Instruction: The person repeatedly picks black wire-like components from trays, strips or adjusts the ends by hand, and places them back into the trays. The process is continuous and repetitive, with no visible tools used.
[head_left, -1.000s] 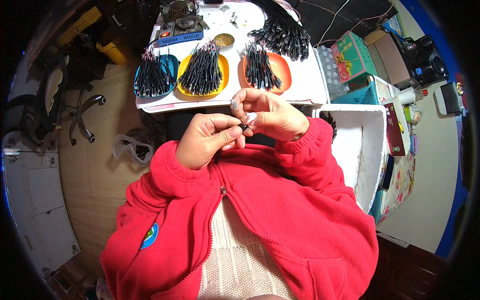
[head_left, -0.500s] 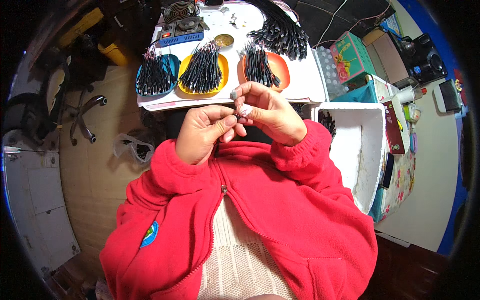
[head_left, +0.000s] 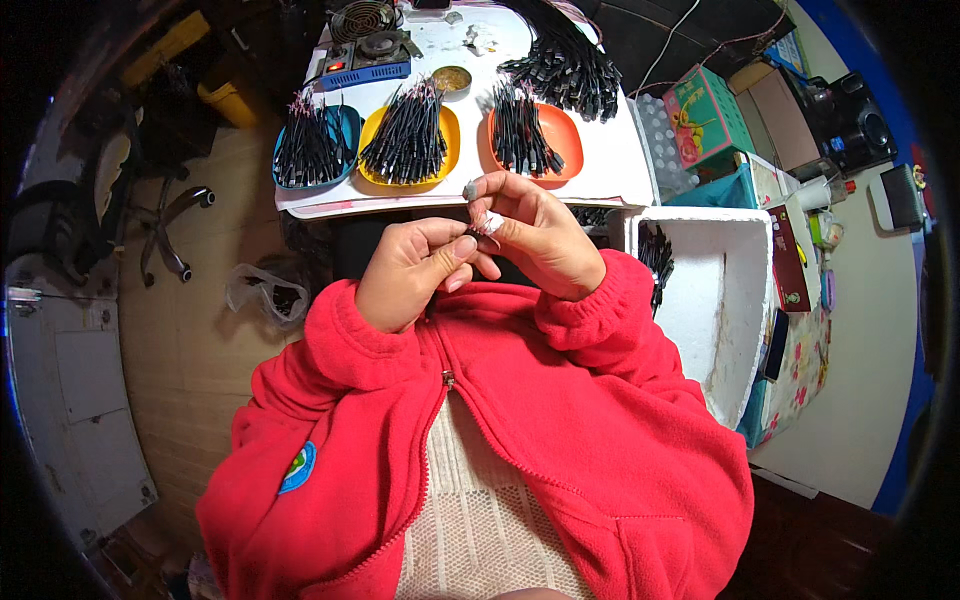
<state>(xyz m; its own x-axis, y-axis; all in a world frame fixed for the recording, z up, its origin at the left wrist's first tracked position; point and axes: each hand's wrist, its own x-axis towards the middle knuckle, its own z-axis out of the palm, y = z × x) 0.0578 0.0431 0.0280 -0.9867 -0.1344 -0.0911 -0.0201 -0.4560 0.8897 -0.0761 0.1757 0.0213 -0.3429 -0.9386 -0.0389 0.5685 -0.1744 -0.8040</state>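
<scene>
Holding black cable bundles: blue tray (head_left: 345,120), yellow tray (head_left: 448,130), orange tray (head_left: 570,140) at 12 o'clock. Left hand (head_left: 410,275) and right hand (head_left: 535,235), lowered since earlier, pinch a small wire piece (head_left: 487,222).

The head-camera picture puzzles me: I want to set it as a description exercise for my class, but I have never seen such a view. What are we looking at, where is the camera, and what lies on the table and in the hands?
There is no machine here: a person in a red jacket works with bare hands. The camera sits on that person's head and looks down, so the chest fills the lower picture and the wide lens bends straight edges.

The left hand and right hand meet in front of the chest, pinching something small between the fingertips; it is too small to identify.

Beyond them stands a white table with three shallow trays, blue tray, yellow tray and orange tray, each holding a bundle of thin black wire-like pieces. A loose pile of the same pieces lies behind. A white foam box stands to the person's right.
</scene>
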